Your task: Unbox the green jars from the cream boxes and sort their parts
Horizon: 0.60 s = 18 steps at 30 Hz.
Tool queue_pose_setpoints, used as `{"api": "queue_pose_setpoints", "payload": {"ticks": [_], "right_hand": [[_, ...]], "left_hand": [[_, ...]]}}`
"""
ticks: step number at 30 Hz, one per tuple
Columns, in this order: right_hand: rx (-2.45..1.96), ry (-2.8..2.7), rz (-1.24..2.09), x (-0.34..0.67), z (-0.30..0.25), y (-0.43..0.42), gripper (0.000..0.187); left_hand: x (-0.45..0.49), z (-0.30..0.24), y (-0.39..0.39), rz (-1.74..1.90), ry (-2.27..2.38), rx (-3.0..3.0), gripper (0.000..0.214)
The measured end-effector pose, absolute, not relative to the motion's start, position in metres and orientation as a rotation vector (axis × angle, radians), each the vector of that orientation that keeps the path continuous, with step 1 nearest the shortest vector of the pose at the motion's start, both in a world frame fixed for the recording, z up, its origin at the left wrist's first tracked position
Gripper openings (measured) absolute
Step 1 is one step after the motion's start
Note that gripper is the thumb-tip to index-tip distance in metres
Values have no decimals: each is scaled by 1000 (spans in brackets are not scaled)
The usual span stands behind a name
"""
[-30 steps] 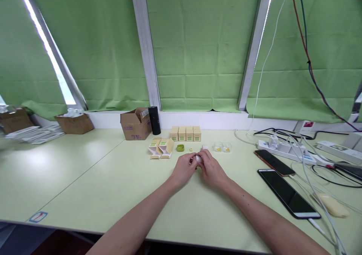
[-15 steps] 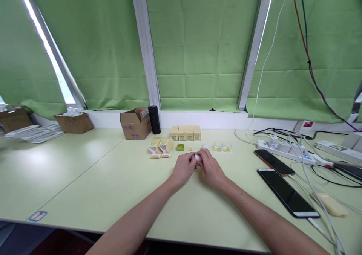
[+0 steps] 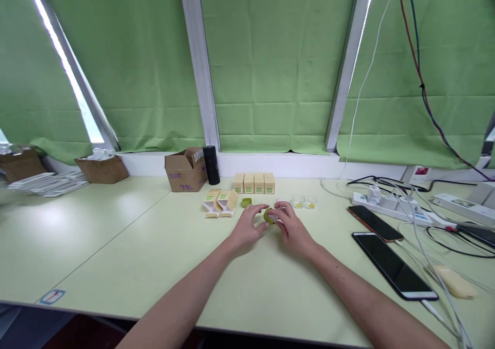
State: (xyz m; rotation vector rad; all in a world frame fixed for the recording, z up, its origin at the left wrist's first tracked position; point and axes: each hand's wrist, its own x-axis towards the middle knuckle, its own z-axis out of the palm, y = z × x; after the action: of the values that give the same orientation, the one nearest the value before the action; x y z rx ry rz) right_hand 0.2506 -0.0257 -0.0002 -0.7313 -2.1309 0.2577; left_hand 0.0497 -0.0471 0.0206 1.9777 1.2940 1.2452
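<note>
My two hands meet at the middle of the pale green table (image 3: pixel 116 246). My left hand (image 3: pixel 247 228) has its fingers curled and pinches a small olive-green round lid (image 3: pixel 267 216). My right hand (image 3: pixel 293 228) is closed round a small white jar (image 3: pixel 274 216), held against the lid. Most of the jar is hidden by my fingers. Just behind my hands lie a second green lid (image 3: pixel 246 202) and two clear little cups with yellow contents (image 3: pixel 303 202).
Several small beige boxes (image 3: pixel 253 183) stand in a row at the back, with two opened ones (image 3: pixel 219 202) to their left. A black cylinder (image 3: pixel 211 164) and cardboard box (image 3: pixel 185 171) stand further left. Two phones (image 3: pixel 394 266), a power strip (image 3: pixel 390 204) and cables lie right.
Both hands moved slightly away from me. A green lid now shows between them, pinched by my left hand against the white jar, where before only the jar showed.
</note>
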Motion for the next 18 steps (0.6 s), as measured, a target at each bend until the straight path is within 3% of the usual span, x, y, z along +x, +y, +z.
{"api": "queue_pose_setpoints", "payload": {"ticks": [5,9,18], "right_hand": [[-635,-2045,390,245,0,-28,49],[-694,-1786,552,240,1,-29,39],[-887,-1600,764,228,7,-36,30]], "left_hand": [[54,18,-48,1231,1306,2000,42],[55,17,-48,1304,1407,2051,38],[59,16,-47,1454,1343,2594,28]]}}
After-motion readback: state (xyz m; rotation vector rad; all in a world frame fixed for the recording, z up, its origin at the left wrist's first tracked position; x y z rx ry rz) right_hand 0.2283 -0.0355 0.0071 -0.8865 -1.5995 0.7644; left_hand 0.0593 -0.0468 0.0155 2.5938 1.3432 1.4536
